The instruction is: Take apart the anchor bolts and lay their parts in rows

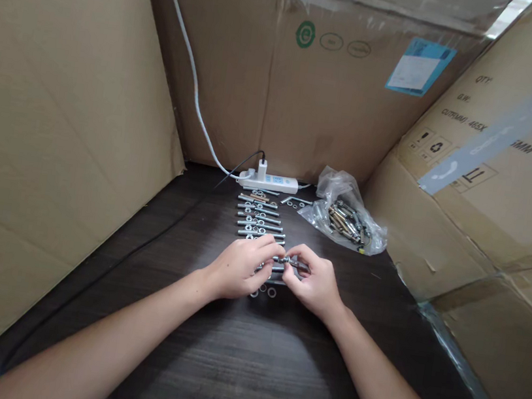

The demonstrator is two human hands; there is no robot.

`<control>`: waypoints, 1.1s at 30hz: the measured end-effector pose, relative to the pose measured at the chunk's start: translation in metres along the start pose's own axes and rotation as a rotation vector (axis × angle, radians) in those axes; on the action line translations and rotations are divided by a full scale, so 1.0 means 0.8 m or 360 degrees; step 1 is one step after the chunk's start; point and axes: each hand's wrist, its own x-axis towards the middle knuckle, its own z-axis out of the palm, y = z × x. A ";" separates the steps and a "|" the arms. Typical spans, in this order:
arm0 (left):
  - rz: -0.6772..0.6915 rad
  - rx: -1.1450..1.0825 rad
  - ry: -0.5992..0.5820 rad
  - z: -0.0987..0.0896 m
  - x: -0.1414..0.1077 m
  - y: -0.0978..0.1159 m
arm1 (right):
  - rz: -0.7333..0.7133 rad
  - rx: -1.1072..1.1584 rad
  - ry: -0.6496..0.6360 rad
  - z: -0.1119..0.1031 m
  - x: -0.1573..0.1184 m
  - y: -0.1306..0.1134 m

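Both my hands meet over the dark table, around a small metal bolt (297, 265). My right hand (314, 281) pinches the bolt between thumb and fingers, its left end pointing toward my other hand. My left hand (245, 266) is closed at the bolt's left end, its fingertips on a small metal part too small to name. Beneath and in front of my hands lie more bolts and a few loose washers (271, 293). Beyond them runs a column of silvery bolts (262, 226) laid crosswise, with washers and nuts among them.
A clear plastic bag (375, 233) of metal hardware lies at the back right. Behind the bolts is a white power strip (275, 183) with a plug and cables. A black cable (140, 246) crosses the table's left side. Cardboard walls (339, 104) enclose the back and both sides.
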 end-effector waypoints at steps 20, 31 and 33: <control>-0.0121 0.0016 -0.0114 0.004 0.005 0.002 | 0.0007 0.0009 0.0008 0.002 -0.001 0.000; -0.0129 0.0142 -0.0129 0.005 0.007 -0.001 | -0.0047 -0.0036 -0.0017 0.002 -0.002 -0.002; -0.0134 0.0101 -0.0094 0.003 0.006 0.000 | -0.0051 -0.0030 -0.0017 0.001 -0.002 -0.003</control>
